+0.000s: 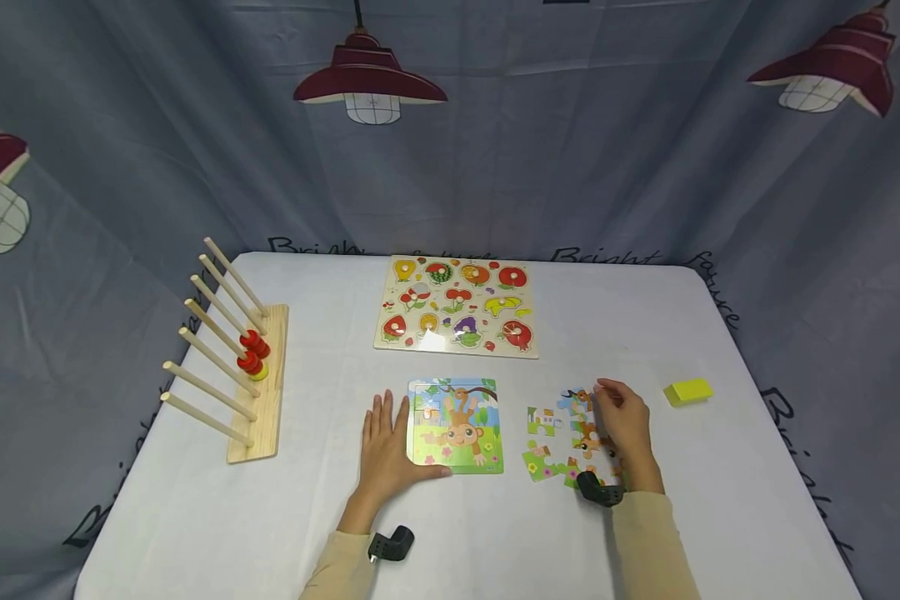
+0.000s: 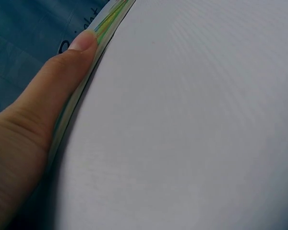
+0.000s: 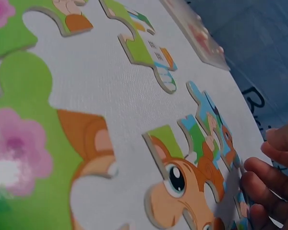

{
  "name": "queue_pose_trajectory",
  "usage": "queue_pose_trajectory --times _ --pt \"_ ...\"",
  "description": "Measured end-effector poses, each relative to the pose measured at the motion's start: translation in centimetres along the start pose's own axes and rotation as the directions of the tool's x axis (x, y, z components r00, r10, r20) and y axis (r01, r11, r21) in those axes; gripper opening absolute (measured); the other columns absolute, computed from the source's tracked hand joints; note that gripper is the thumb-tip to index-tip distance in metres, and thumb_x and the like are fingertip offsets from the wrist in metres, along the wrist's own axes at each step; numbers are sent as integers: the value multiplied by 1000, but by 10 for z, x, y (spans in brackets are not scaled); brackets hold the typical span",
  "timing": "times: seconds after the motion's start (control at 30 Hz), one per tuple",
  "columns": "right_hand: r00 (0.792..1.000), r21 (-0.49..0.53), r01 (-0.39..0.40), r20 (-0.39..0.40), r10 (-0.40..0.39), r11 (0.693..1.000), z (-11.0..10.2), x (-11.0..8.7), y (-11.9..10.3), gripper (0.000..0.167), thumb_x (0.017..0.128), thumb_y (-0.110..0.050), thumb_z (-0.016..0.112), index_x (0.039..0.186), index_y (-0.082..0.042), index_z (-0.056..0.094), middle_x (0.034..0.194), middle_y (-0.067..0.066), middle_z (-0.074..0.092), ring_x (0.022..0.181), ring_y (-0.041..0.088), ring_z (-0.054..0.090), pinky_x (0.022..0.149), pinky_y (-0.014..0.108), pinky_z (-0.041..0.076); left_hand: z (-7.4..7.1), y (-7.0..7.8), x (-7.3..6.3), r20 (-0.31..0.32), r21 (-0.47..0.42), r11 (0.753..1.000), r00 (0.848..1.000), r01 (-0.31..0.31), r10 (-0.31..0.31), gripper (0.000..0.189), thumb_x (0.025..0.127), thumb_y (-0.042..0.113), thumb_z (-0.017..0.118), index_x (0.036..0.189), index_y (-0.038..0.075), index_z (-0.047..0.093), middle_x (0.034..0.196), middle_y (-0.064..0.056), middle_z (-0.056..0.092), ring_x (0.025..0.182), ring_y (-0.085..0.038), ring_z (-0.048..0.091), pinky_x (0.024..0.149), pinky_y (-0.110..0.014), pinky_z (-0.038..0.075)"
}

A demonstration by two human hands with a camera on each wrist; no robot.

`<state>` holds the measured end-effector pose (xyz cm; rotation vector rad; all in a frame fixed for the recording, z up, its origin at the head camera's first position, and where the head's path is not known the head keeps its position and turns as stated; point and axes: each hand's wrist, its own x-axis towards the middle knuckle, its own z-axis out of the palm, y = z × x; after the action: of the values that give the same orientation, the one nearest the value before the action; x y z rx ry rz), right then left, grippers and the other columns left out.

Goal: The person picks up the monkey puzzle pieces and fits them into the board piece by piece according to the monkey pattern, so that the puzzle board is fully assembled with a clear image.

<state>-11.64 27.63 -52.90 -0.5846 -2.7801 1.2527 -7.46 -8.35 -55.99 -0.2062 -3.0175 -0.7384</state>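
Note:
A square monkey jigsaw board [image 1: 461, 429] lies on the white table. Beside its left edge, my left hand [image 1: 386, 462] rests with fingers straight, thumb along the near edge. In the left wrist view the thumb [image 2: 62, 74] lies against the board's thin side. To the right are several loose jigsaw pieces [image 1: 587, 437] with parts of a monkey, flowers and grass. My right hand [image 1: 630, 421] is at the right side of these pieces, fingertips by the upper ones. The right wrist view shows its fingers [image 3: 269, 179] loosely bent next to the pieces, no piece visible between them.
A wooden fruit puzzle board [image 1: 456, 307] lies at the back. On the left stands a wooden rack [image 1: 273, 400] with slanting pegs, some bearing red and yellow rings. A yellow block [image 1: 688, 392] sits right of my right hand. Grey curtain surrounds the table.

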Motion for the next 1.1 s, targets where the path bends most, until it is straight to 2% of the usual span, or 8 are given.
queue_pose_trajectory --times 0.17,0.33,0.43,0.53,0.67,0.73,0.9,1.1 --pt "998 -55 36 60 -33 998 -4 -1 -2 41 94 -32 45 125 -7 51 113 17 58 101 30 54 82 41 45 1 0 0 -7 -1 1000 1000 0 0 133 41 77 69 143 6 23 151 -20 11 141 -34 4 114 -49 6" --pt "985 -71 101 147 -90 992 -4 -4 -6 50 91 -32 51 130 -1 44 116 23 50 102 33 49 84 46 43 1 -1 0 -13 -6 1000 1000 -2 2 133 41 77 69 143 6 23 151 -20 12 141 -34 4 114 -49 6" --pt "980 -102 163 135 -148 981 0 -7 -9 57 86 -35 58 127 3 45 108 24 46 94 33 45 78 44 40 1 -1 -1 -10 -5 1000 1000 -2 2 133 41 77 69 144 6 23 151 -20 12 141 -34 4 114 -48 6" --pt "979 -161 177 128 -157 971 4 -9 -12 64 81 -37 64 126 4 44 110 27 42 95 38 40 79 49 36 1 -1 -1 -10 -5 1000 1000 -2 2 132 41 77 69 143 6 24 151 -20 12 141 -34 4 114 -49 6" --pt "983 -224 135 150 -102 965 9 -9 -15 66 79 -34 66 130 1 41 125 32 34 113 47 34 92 61 29 1 -2 -1 -10 -6 1000 1000 2 -2 132 41 77 69 143 6 24 151 -20 12 141 -34 4 114 -49 6" --pt "984 -251 125 157 -87 960 10 -9 -16 66 81 -32 64 132 1 40 128 33 32 117 49 31 94 62 26 1 -2 0 -9 -3 1000 1000 4 -4 133 41 77 69 144 6 23 151 -19 12 141 -34 4 114 -48 6" --pt "988 -292 81 153 -37 953 11 -10 -22 64 82 -31 63 132 1 40 129 33 31 119 48 29 96 61 25 1 -1 0 -5 -5 1000 1000 1 -1 133 41 77 69 144 7 23 152 -19 12 141 -33 3 114 -48 5" --pt "993 -289 -4 114 38 957 12 -12 -26 67 80 -32 65 129 6 39 127 34 32 118 48 30 94 62 29 1 -2 0 -8 -5 1000 1000 2 -2 133 41 77 69 144 7 23 152 -19 11 142 -33 3 114 -47 5"
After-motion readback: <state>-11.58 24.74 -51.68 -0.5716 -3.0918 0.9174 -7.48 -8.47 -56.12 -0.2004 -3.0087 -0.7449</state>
